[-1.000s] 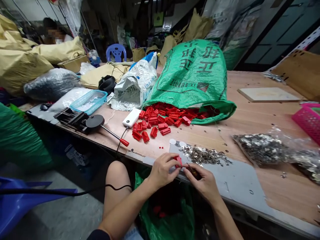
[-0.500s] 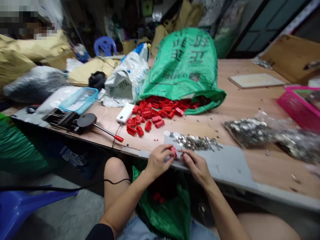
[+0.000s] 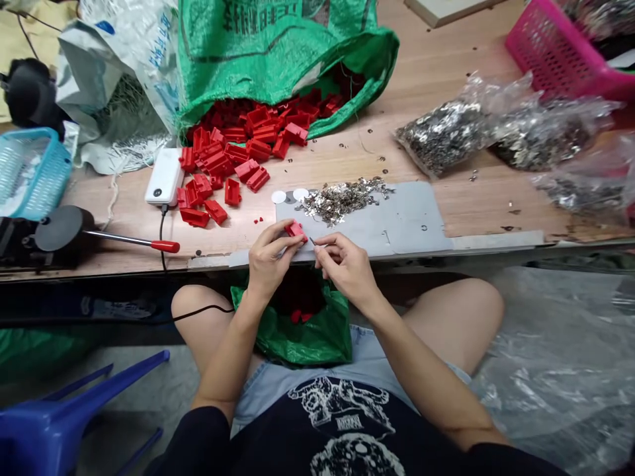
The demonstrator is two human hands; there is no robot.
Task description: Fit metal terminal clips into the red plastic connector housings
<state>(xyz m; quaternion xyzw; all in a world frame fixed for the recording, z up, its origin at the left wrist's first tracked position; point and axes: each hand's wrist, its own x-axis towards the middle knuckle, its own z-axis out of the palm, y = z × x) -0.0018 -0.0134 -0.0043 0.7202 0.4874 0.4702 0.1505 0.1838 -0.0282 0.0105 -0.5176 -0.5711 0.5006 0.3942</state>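
Between the fingertips of my left hand (image 3: 270,254) is a small red plastic part (image 3: 296,230), held above the table's front edge. My right hand (image 3: 344,264) pinches a thin dark piece (image 3: 312,241), its tip close to the red part; whether they touch I cannot tell. Just beyond my hands, a pile of small metal pieces (image 3: 337,203) lies on a grey mat (image 3: 411,215). Similar red parts (image 3: 232,192) are heaped to the left, spilling from the mouth of a green woven sack (image 3: 282,73). In my lap an open green bag (image 3: 317,340) has some red parts inside.
A white power bank (image 3: 165,175) with a cable and a black lever tool (image 3: 64,231) with a red-tipped handle stand at left, near a blue basket (image 3: 54,158). Clear bags of metal pieces (image 3: 446,132) and a pink basket (image 3: 550,59) are at right. A blue stool (image 3: 44,423) stands lower left.
My view has tilted down and shifted, so the table appears nearer. Both hands keep their pinch on the red part and the thin piece, still close together.
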